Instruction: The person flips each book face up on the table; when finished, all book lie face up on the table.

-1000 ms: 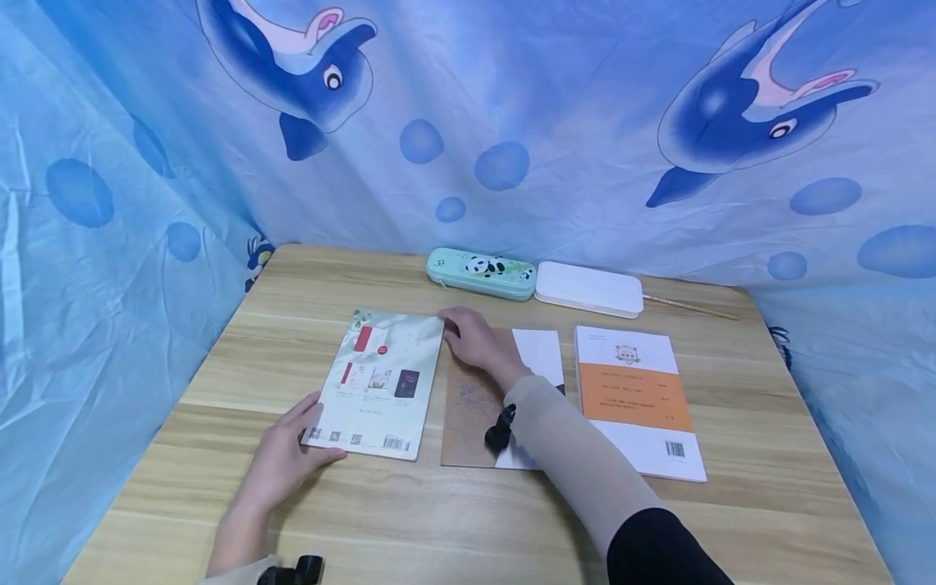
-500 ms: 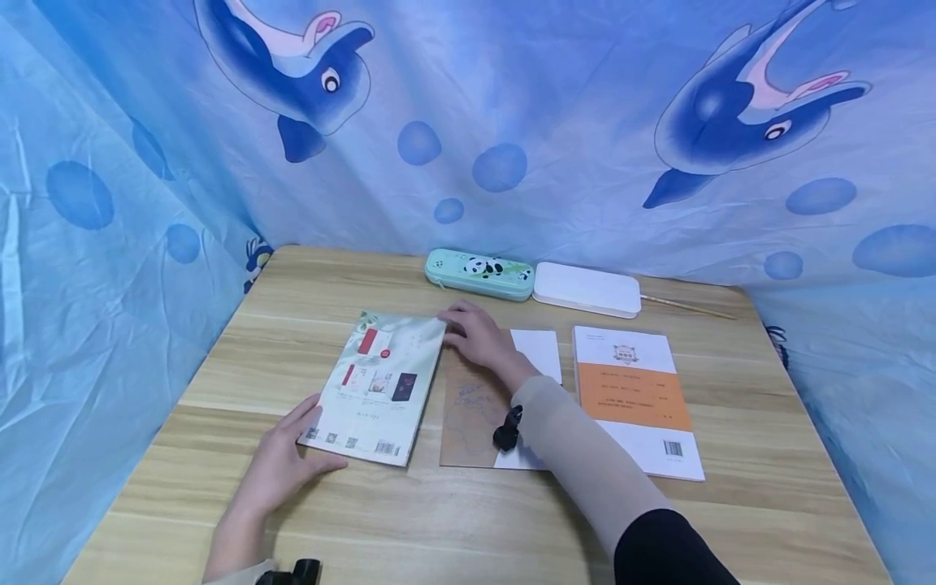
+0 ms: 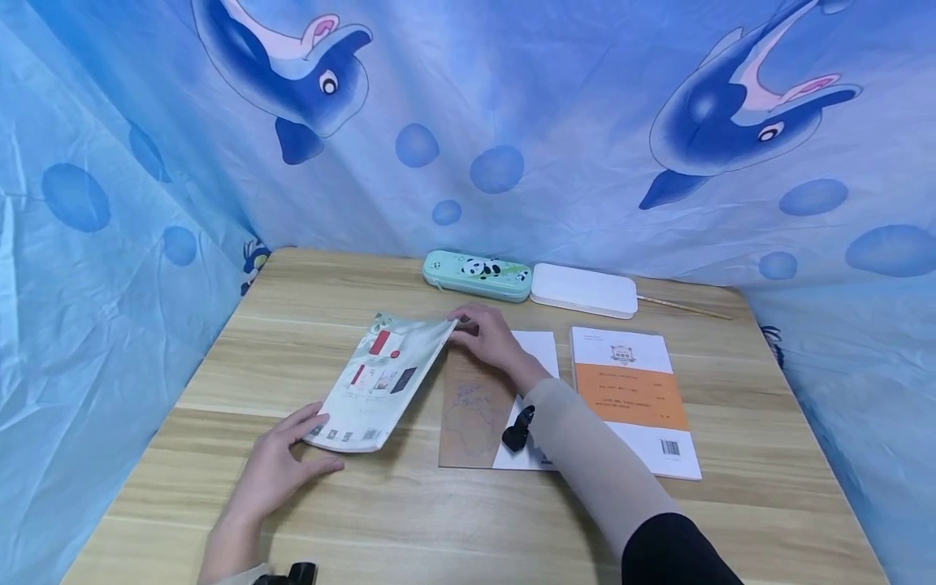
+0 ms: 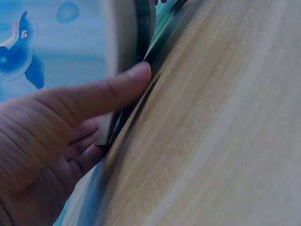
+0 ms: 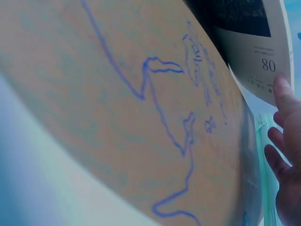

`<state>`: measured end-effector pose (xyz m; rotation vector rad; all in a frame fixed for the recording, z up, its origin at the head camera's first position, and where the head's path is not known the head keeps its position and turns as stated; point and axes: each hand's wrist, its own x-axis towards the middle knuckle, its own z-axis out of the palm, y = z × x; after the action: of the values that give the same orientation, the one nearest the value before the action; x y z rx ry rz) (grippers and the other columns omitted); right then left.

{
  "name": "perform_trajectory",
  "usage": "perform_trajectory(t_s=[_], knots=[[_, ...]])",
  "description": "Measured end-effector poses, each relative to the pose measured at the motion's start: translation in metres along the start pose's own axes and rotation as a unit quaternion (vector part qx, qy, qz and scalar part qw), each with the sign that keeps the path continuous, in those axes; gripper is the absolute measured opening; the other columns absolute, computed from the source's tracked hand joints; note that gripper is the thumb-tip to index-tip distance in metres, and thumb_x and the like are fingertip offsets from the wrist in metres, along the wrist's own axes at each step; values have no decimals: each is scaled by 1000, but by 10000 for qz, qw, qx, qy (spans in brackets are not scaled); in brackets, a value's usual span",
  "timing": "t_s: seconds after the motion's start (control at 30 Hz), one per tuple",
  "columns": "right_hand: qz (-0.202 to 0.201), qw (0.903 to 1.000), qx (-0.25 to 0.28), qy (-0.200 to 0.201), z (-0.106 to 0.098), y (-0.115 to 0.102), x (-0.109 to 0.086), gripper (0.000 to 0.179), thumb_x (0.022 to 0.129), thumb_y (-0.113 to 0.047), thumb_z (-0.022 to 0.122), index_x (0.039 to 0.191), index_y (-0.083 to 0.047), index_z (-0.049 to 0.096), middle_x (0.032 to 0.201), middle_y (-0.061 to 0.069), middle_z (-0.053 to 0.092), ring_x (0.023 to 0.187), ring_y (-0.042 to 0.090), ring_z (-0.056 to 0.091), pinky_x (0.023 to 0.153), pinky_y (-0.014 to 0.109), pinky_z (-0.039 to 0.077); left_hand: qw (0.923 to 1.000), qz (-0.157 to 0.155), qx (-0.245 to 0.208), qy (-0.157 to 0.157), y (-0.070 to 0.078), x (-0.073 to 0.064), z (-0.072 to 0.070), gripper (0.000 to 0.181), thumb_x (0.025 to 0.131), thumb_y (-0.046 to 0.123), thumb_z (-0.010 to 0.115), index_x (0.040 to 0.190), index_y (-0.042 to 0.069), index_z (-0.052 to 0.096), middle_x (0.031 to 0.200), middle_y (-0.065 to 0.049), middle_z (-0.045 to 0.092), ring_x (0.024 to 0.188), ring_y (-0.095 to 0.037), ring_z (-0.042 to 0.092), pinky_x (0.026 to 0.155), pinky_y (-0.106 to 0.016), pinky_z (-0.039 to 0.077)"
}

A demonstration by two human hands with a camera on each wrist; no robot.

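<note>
A thin magazine (image 3: 373, 382) with a pale green back cover is tilted, its right side raised off the table. My right hand (image 3: 488, 335) pinches its upper right corner. In the right wrist view the thumb (image 5: 283, 94) lies on the underside, near a printed "80". My left hand (image 3: 281, 463) holds the lower left corner. In the left wrist view its thumb (image 4: 113, 92) crosses the bottom edge, with the other fingers partly hidden behind the corner. Beside the magazine lies a brown and white book (image 3: 475, 414), with blue line drawings on its cover, partly covered by the right arm.
A white and orange book (image 3: 632, 398) lies to the right on the wooden table (image 3: 409, 520). Along the back stand a green panda pencil case (image 3: 477, 276), a white flat case (image 3: 583, 290) and a thin stick (image 3: 683, 307). A blue dolphin-print curtain (image 3: 556, 106) hangs behind.
The magazine's right side has risen from nearly flat to a clear tilt, lifted by my right hand, which has shifted slightly right. My left hand stays at the lower left corner.
</note>
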<state>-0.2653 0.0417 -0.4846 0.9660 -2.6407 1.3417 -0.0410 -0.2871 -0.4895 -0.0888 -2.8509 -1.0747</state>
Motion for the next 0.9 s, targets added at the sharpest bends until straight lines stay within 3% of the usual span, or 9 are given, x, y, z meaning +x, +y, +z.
perform_trajectory(t_s=[0.07,0.23,0.37,0.5,0.6,0.9], knots=[[-10,9997,231,78,-1,1,0,31,89,-17,79,116,-7,71,115,5,71,103,20,67,88,29,58,9998,111,42,140,0,0,1,68,67,24,94,126,0,69,142,-16,58,131,-41,53,111,-24,38],[-16,9978,656,120,-3,-2,-1,33,90,-11,77,120,-3,67,117,9,70,105,22,70,88,27,59,9976,328,102,604,2,2,3,47,70,8,92,114,1,75,128,-18,67,117,-41,63,102,-12,39],[-5,9963,841,204,-7,-9,-2,31,92,-8,74,121,-5,64,120,10,69,106,24,70,88,26,58,9955,300,-317,835,3,1,4,40,70,-3,89,108,0,77,122,-20,70,107,-36,69,93,-3,42],[-196,9945,958,364,-14,-18,-3,32,92,-3,73,122,-1,62,120,14,68,104,26,71,89,29,59,9908,359,-836,1003,6,2,4,37,70,-13,84,105,-5,76,119,-23,69,97,-7,70,80,-12,54],[-354,9934,1012,399,-20,-25,-3,32,92,-3,72,122,2,60,121,16,68,103,28,72,89,31,59,9864,444,-1075,1163,9,2,3,37,69,-17,83,103,-7,75,118,-25,69,95,10,62,79,-14,55],[-857,9908,898,544,-44,-48,5,21,93,-4,72,110,-2,61,107,12,72,93,23,73,82,28,60,9740,429,-1760,1357,21,1,-2,32,72,-20,79,102,-9,75,117,-27,69,100,9,64,84,-17,54]])
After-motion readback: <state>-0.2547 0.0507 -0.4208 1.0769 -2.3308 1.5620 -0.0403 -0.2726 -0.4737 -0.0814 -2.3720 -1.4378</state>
